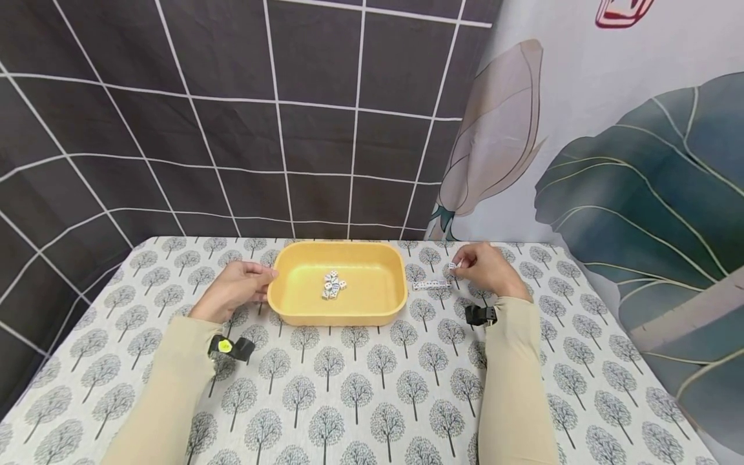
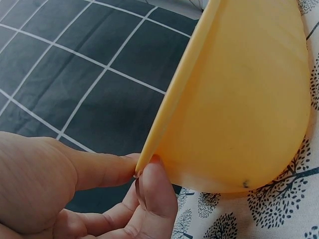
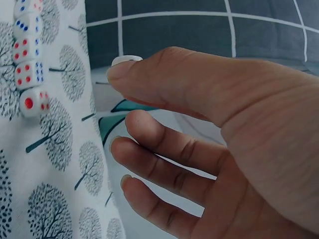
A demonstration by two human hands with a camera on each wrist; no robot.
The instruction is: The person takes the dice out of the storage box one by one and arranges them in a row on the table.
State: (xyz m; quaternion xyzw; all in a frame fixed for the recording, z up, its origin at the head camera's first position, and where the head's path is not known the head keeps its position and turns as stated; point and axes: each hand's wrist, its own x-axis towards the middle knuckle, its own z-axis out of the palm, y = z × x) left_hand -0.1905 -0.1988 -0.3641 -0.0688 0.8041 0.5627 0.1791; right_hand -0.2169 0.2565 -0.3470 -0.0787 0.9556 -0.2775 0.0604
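On the surface (image 1: 343,391), a dice row (image 1: 431,284) parallels the far edge between left fingers (image 2: 104,169) clamping the tub (image 1: 337,319) and right fingers (image 3: 174,74) pinching a die (image 1: 453,265).

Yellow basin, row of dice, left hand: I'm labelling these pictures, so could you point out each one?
Yellow basin (image 1: 372,289), head view: bare patch of its inside floor.
Row of dice (image 3: 21,49), right wrist view: a red-pipped face within the row.
Left hand (image 1: 235,287), head view: back of the hand.

Dice (image 1: 332,285) lie in the basin (image 1: 337,319), a dice row (image 1: 431,284) right of it, apparently apart.
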